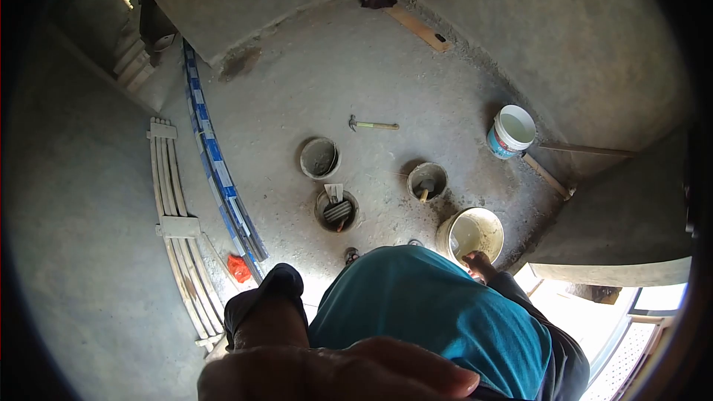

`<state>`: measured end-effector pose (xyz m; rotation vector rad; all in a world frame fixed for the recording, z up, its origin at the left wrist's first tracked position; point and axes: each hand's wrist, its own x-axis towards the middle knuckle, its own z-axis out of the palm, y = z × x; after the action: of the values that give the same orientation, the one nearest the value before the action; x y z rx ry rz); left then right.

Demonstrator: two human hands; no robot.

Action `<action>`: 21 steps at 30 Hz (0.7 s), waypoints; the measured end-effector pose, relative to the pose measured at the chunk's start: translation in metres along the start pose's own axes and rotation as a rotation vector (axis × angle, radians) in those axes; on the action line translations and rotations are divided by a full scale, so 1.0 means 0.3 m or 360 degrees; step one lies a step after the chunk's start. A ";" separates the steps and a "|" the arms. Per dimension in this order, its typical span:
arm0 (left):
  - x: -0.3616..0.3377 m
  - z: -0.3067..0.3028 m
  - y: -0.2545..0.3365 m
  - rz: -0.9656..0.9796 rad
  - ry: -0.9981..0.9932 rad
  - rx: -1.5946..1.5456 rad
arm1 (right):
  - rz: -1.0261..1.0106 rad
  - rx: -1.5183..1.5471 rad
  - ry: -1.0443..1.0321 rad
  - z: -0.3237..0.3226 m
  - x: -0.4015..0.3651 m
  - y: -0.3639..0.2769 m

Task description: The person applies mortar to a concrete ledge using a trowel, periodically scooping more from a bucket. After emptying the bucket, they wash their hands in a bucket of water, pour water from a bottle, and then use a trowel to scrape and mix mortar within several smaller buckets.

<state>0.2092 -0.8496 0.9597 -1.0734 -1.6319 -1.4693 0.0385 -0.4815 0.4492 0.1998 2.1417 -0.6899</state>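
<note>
My left hand (334, 371) is very close to the camera along the bottom of the head view, with its fingers stretched toward the right and nothing visible in them. Lower right of centre, my right hand (480, 263) is at the near rim of a large whitish bucket (443, 238), its fingers curled over the edge. Pale residue coats the inside of this bucket. Beyond it stands a small bucket (427, 180) with a wooden-handled tool (424, 195) in grey mix. Further left, a black bucket (355, 220) holds a trowel (334, 193) and other tools.
Another small bucket (320, 158) and a claw hammer (375, 125) are on the concrete floor. A white paint bucket (501, 145) stands near the right wall. Blue-wrapped long strips (212, 150), a wooden slatted frame (178, 226) and a red bag (239, 269) lie left. A plank (417, 27) lies far back.
</note>
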 end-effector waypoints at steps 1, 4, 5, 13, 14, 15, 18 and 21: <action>-0.005 -0.002 0.000 0.0003 -0.0001 -0.0003 | 0.0048 -0.0024 -0.0001 0.004 -0.014 0.004; -0.013 -0.008 -0.002 0.0005 0.0022 -0.0016 | 0.0022 -0.0027 0.0010 -0.002 -0.034 0.004; -0.014 -0.007 -0.005 0.0001 0.0023 -0.0018 | 0.0055 -0.0040 0.0016 -0.003 -0.032 -0.003; -0.003 0.037 -0.001 -0.0242 0.0025 0.0290 | -0.0012 0.0096 0.0002 0.042 0.149 0.096; -0.001 0.041 0.013 -0.0247 0.0024 0.0325 | -0.0027 0.0063 -0.0023 0.052 0.148 0.080; -0.010 0.025 0.020 -0.0256 0.0029 0.0371 | -0.0142 0.0079 -0.0036 0.046 0.142 0.078; -0.022 0.031 0.037 -0.0254 0.0003 0.0477 | -0.0352 -0.0201 -0.0037 0.011 0.078 0.082; -0.027 0.030 0.058 -0.0247 -0.0036 0.0574 | -0.0835 -0.0470 -0.0075 0.029 0.168 0.172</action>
<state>0.2286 -0.8414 0.9586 -0.7774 -1.9407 -1.1955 0.0322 -0.4482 0.3849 -0.5486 2.2327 -0.6455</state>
